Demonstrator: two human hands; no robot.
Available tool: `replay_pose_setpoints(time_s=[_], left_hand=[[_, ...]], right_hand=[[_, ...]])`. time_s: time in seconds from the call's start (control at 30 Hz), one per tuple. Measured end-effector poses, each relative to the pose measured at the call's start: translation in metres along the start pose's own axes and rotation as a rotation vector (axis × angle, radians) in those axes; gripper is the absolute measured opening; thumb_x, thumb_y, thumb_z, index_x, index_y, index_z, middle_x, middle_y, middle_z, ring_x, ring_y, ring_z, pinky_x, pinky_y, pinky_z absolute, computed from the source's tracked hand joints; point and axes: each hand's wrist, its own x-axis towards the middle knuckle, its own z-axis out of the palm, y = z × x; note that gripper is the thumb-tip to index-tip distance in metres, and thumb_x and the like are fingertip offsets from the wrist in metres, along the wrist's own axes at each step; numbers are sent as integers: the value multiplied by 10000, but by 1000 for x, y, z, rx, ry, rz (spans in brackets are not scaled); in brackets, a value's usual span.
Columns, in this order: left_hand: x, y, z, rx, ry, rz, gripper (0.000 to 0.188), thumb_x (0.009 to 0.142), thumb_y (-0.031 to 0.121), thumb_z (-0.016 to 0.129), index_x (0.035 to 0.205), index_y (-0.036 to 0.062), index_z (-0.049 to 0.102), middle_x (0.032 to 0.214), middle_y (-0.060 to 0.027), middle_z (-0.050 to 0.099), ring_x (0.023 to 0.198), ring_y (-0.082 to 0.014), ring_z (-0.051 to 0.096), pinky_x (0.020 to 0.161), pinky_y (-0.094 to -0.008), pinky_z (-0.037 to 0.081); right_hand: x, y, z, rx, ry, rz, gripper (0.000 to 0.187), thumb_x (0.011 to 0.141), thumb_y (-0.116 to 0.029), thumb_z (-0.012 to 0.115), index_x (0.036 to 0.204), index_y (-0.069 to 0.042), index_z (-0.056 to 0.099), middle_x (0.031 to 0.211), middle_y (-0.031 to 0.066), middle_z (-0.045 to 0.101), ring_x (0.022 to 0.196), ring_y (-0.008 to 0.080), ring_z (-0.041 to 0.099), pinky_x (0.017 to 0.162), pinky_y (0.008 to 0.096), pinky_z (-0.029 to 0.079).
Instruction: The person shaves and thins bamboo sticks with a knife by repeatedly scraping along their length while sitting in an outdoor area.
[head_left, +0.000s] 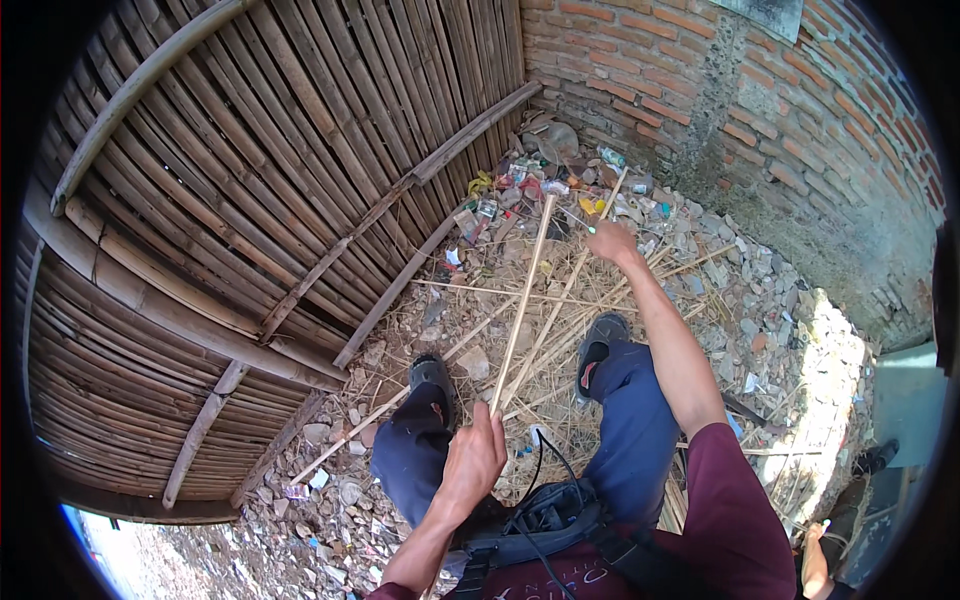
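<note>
Our left fingers (493, 432) clamp a pale strip (524, 310), long axis toward brick wall (640, 85); right fingers (600, 241) clamp a thin tool (590, 229). Rubble ground (350, 525).

Tool hndl (591, 230) mostly hidden in R hand (612, 243), co-worker (815, 568) cut off btm R.

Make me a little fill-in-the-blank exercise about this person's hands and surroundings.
1. The left hand grips the long pale strip near its ____ (upper/lower) end in the picture.
2. Of the two hands, the right hand is the ____ (nearer/farther) one from the person's body.
3. The wall at the upper right is built of ____.
4. The trousers are dark ____.

Missing words: lower; farther; bricks; blue.
</note>
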Motion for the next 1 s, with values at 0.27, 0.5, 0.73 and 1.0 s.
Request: replay_pose_setpoints(time_s=[0.27, 0.5, 0.73, 1.0], left_hand=[[100, -36, -12, -413, -44, -31, 414, 1172, 338, 412, 938, 13, 516, 643, -99, 511, 542, -284, 518, 564, -448, 434], [136, -19, -7, -747, -180, -177, 390, 1177, 383, 390, 876, 140, 437, 702, 66, 368, 569, -68, 329, 501, -275, 297], [133, -45, 7, -394, 51, -5, 398, 1164, 304, 399, 997, -21, 556, 747, -210, 594, 659, -393, 580, 665, -526, 459], [120, -33, 7, -100, 223, 70, 316, 1124, 206, 485, 994, -72, 561, 766, -387, 642, 772, -591, 650, 697, -667, 483]], right_hand=[[-43, -65, -34, 298, 183, -207, 292, 943, -198, 588, 962, 25, 775, 937, 325, 731, 929, 503, 722, 881, 552, 566], [-83, -121, -17, 216, 122, -677, 226, 751, -39, 598, 871, 15, 781, 728, 288, 693, 687, 457, 716, 663, 536, 559], [-120, -143, -2, 121, 30, -814, 144, 683, -31, 600, 743, 3, 726, 611, 281, 630, 563, 441, 666, 556, 531, 533], [-130, -150, 6, 90, -61, -837, 139, 677, -52, 616, 760, -5, 717, 633, 287, 630, 619, 484, 669, 578, 562, 534]])
